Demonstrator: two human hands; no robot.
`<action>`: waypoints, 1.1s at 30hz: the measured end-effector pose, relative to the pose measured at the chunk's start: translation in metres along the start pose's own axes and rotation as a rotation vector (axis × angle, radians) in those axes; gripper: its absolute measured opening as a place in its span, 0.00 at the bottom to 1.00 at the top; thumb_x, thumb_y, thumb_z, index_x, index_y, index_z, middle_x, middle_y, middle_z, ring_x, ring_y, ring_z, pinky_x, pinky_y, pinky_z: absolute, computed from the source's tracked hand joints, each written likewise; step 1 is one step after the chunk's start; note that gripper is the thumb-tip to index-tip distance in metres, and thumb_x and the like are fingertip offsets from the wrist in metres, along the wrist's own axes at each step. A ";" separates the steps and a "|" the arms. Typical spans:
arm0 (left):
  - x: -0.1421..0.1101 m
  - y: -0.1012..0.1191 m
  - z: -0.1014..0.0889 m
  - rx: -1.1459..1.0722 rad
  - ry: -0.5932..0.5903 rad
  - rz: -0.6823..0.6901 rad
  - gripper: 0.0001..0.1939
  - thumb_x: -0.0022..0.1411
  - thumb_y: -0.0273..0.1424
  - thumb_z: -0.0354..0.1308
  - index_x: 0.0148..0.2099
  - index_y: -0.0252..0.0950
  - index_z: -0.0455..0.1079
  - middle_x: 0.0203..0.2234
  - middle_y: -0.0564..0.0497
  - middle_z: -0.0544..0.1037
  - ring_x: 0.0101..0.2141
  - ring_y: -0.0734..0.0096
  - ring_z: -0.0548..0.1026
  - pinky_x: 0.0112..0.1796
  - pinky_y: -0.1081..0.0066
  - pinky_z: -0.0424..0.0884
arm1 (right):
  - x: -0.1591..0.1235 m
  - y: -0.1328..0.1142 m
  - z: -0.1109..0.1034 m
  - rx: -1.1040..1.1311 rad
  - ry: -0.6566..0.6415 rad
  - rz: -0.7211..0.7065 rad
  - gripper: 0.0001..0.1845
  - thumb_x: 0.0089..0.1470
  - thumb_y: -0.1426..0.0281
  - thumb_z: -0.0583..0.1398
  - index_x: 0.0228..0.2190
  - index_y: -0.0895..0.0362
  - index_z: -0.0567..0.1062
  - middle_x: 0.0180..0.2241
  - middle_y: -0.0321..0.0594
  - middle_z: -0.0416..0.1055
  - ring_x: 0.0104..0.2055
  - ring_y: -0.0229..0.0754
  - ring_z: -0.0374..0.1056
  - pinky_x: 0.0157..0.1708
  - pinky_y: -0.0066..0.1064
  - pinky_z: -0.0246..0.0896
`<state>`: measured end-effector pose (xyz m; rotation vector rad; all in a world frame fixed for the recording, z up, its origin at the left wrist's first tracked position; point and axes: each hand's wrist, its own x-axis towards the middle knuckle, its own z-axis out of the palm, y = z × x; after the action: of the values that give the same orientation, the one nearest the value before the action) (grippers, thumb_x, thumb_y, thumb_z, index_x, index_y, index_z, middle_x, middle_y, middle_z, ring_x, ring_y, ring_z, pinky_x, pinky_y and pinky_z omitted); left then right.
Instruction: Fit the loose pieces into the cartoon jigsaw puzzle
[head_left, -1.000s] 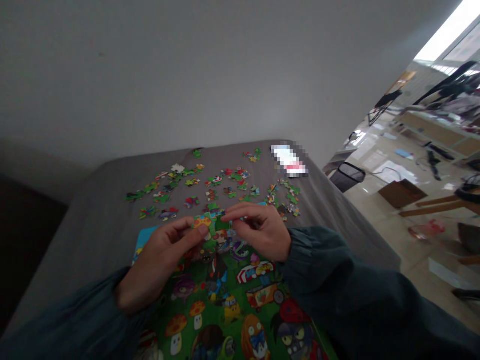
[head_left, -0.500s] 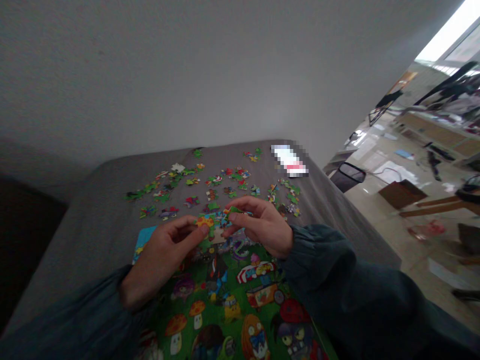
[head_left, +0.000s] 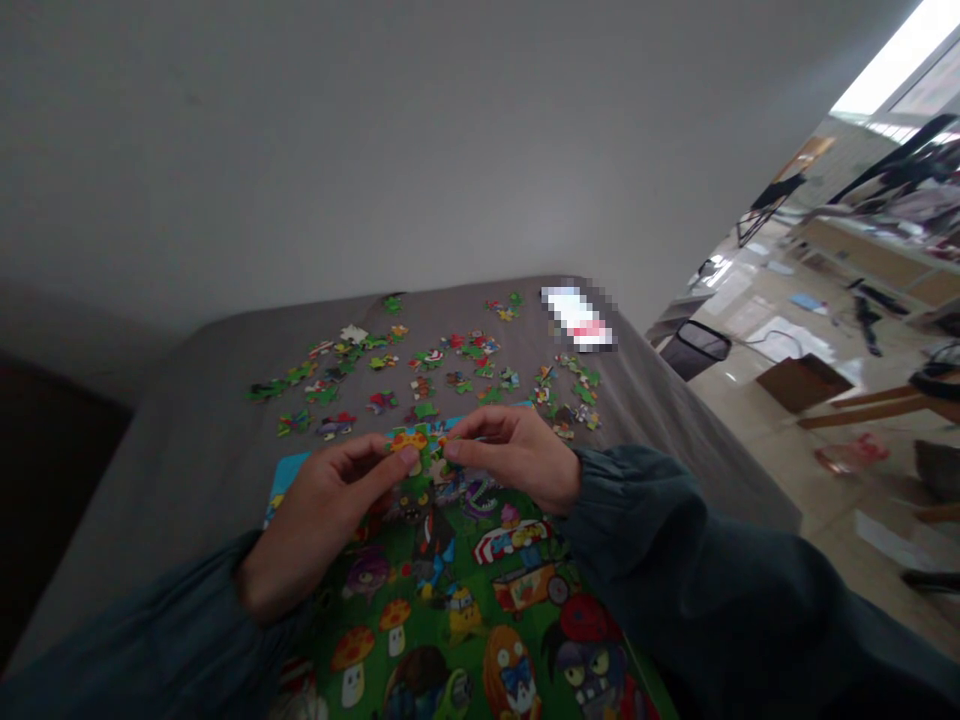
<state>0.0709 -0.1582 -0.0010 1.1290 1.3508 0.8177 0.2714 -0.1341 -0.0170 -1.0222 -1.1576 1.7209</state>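
A colourful jigsaw puzzle (head_left: 450, 570) with cartoon plants and zombies lies in front of me, its far part under my fingers. My left hand (head_left: 334, 505) pinches a puzzle piece (head_left: 409, 441) with an orange and yellow pattern between thumb and fingers. Close beside it, my right hand (head_left: 517, 455) is closed on a small green puzzle piece (head_left: 445, 446), mostly covered by the fingertips. The two pieces are very near each other over the puzzle's upper part; whether they touch I cannot tell.
Several loose puzzle pieces (head_left: 322, 391) are scattered across the grey cloth (head_left: 202, 430) beyond the puzzle. A phone with a blurred screen (head_left: 579, 318) lies at the back right. Behind stands a pale wall (head_left: 375, 150). A cardboard box (head_left: 804, 384) sits on the floor at right.
My right hand has lowered and moved slightly left, bringing its piece down beside the left hand's piece. My left hand has hardly moved.
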 end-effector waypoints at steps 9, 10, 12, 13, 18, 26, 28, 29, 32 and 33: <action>0.002 -0.002 -0.002 0.050 -0.010 0.028 0.20 0.49 0.50 0.69 0.25 0.38 0.71 0.15 0.57 0.68 0.19 0.76 0.62 0.20 0.77 0.59 | 0.000 0.001 0.000 0.024 0.007 0.014 0.17 0.38 0.61 0.76 0.28 0.57 0.80 0.27 0.34 0.79 0.27 0.33 0.71 0.32 0.28 0.67; 0.003 -0.003 -0.002 0.048 -0.010 0.028 0.21 0.49 0.50 0.69 0.25 0.38 0.71 0.15 0.58 0.67 0.18 0.76 0.62 0.20 0.77 0.59 | 0.001 0.001 0.000 0.031 0.018 0.017 0.17 0.37 0.61 0.76 0.28 0.57 0.80 0.27 0.34 0.79 0.27 0.32 0.71 0.32 0.27 0.67; 0.003 -0.003 -0.001 0.036 -0.002 0.023 0.20 0.49 0.49 0.70 0.26 0.38 0.71 0.15 0.58 0.67 0.18 0.77 0.62 0.20 0.78 0.60 | 0.001 0.000 0.001 0.031 0.036 0.014 0.17 0.37 0.62 0.76 0.28 0.58 0.80 0.26 0.33 0.78 0.27 0.32 0.71 0.31 0.27 0.67; 0.003 -0.004 -0.001 0.027 0.001 0.019 0.20 0.48 0.49 0.70 0.26 0.38 0.71 0.16 0.58 0.68 0.18 0.77 0.63 0.20 0.78 0.60 | 0.001 0.000 0.001 0.030 0.039 0.011 0.18 0.37 0.61 0.76 0.27 0.57 0.80 0.25 0.33 0.78 0.26 0.31 0.70 0.31 0.27 0.66; 0.001 -0.003 0.001 -0.073 0.012 0.000 0.19 0.46 0.45 0.72 0.28 0.38 0.71 0.18 0.58 0.70 0.19 0.75 0.67 0.20 0.76 0.65 | 0.001 0.000 0.001 -0.001 0.028 -0.015 0.19 0.37 0.59 0.75 0.27 0.57 0.79 0.23 0.31 0.76 0.24 0.31 0.68 0.26 0.25 0.64; 0.006 0.006 -0.015 -0.267 0.132 -0.019 0.15 0.48 0.40 0.74 0.33 0.39 0.74 0.26 0.59 0.77 0.24 0.75 0.72 0.25 0.77 0.73 | 0.003 -0.005 -0.012 -0.332 -0.103 -0.149 0.13 0.51 0.64 0.69 0.36 0.57 0.77 0.25 0.32 0.75 0.23 0.30 0.64 0.25 0.25 0.59; 0.008 0.006 -0.017 -0.275 0.146 -0.005 0.16 0.46 0.40 0.75 0.32 0.39 0.74 0.26 0.59 0.77 0.23 0.76 0.72 0.24 0.77 0.73 | 0.001 -0.003 -0.014 -0.549 -0.237 -0.199 0.08 0.54 0.66 0.67 0.35 0.58 0.79 0.27 0.34 0.76 0.25 0.32 0.66 0.28 0.26 0.61; 0.009 0.005 -0.017 -0.276 0.150 0.000 0.16 0.45 0.40 0.75 0.31 0.39 0.74 0.25 0.58 0.77 0.23 0.76 0.72 0.24 0.77 0.73 | 0.000 -0.001 -0.014 -0.669 -0.315 -0.232 0.07 0.55 0.66 0.67 0.33 0.58 0.79 0.28 0.35 0.76 0.27 0.33 0.67 0.30 0.27 0.62; 0.010 0.001 -0.016 -0.276 0.146 0.008 0.18 0.43 0.41 0.76 0.30 0.39 0.74 0.25 0.57 0.76 0.23 0.75 0.72 0.24 0.77 0.73 | -0.004 0.003 -0.011 -1.012 -0.367 -0.383 0.10 0.59 0.64 0.65 0.39 0.57 0.81 0.38 0.41 0.77 0.36 0.39 0.71 0.38 0.32 0.64; 0.010 0.000 -0.015 -0.274 0.135 0.005 0.18 0.43 0.41 0.76 0.30 0.39 0.74 0.25 0.56 0.77 0.24 0.75 0.73 0.24 0.76 0.74 | -0.004 0.005 -0.010 -1.100 -0.321 -0.425 0.13 0.62 0.62 0.63 0.44 0.56 0.80 0.43 0.43 0.76 0.39 0.40 0.71 0.41 0.34 0.64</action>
<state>0.0573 -0.1465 -0.0019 0.8762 1.2992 1.0628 0.2810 -0.1364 -0.0233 -0.9722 -2.4437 0.8488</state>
